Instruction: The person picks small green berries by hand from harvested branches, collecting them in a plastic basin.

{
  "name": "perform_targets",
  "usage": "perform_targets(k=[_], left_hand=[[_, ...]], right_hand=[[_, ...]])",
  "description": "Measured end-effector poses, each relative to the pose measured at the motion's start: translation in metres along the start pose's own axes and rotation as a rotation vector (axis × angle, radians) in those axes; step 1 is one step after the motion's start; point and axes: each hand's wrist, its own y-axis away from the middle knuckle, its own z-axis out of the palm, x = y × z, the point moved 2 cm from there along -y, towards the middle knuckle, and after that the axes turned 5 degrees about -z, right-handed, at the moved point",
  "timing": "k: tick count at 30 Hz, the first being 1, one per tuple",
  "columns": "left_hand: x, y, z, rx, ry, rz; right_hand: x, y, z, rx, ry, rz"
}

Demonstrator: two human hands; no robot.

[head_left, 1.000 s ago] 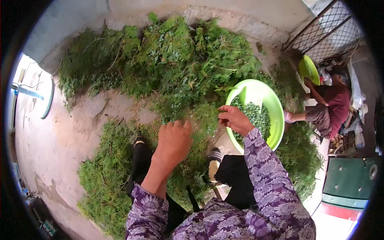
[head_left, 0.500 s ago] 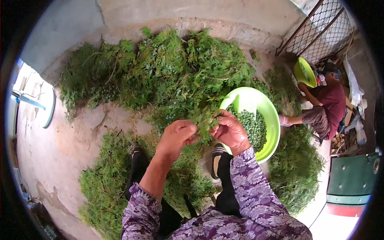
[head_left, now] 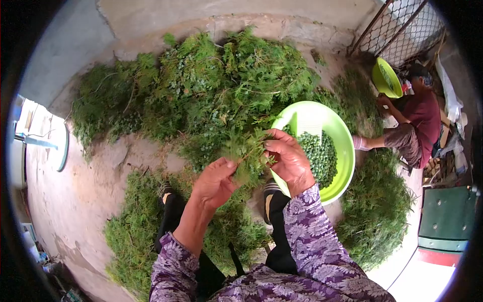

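A green conifer sprig (head_left: pixel 245 155) with feathery leaves is held up between my two hands. My left hand (head_left: pixel 215 182) pinches its lower stem end between thumb and fingers. The fingers of my right hand (head_left: pixel 291 160) close on its right side; whatever else sits in that pinch is hidden. Just beyond my right hand stands a lime-green basin (head_left: pixel 344 151), partly filled with small round green cones (head_left: pixel 320 158). Behind the sprig lies a large heap of leafy branches (head_left: pixel 201 90).
More cut greenery (head_left: pixel 133 226) lies around my feet, and another pile (head_left: pixel 375 211) is right of the basin. At the right, a seated person (head_left: pixel 422 121) works beside a second green basin (head_left: pixel 386 78). A mesh gate (head_left: pixel 397 32) leans near the wall, with a green box (head_left: pixel 448 214) at lower right.
My hands have turned the sprig slightly, and its stem now shows at my left hand. The seated person's hands have dropped below the second basin. The view has shifted slightly.
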Motion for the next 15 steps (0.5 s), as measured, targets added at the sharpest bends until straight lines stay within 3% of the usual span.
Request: perform_targets(k=[6, 9, 14, 15], left_hand=[[0.002, 0.003, 0.012, 0.056, -0.124, -0.022], [0.008, 0.007, 0.012, 0.187, -0.251, 0.06], [0.015, 0.008, 0.015, 0.304, -0.363, 0.188], [0.014, 0.007, 0.015, 0.305, -0.371, 0.206]], right_hand=[[0.005, -0.005, 0.001, -0.155, 0.14, 0.035], [-0.009, -0.003, -0.006, 0.104, 0.362, -0.259], [-0.014, 0.004, -0.013, 0.047, 0.337, -0.308], [-0.012, 0.007, -0.003, -0.036, 0.475, -0.314]])
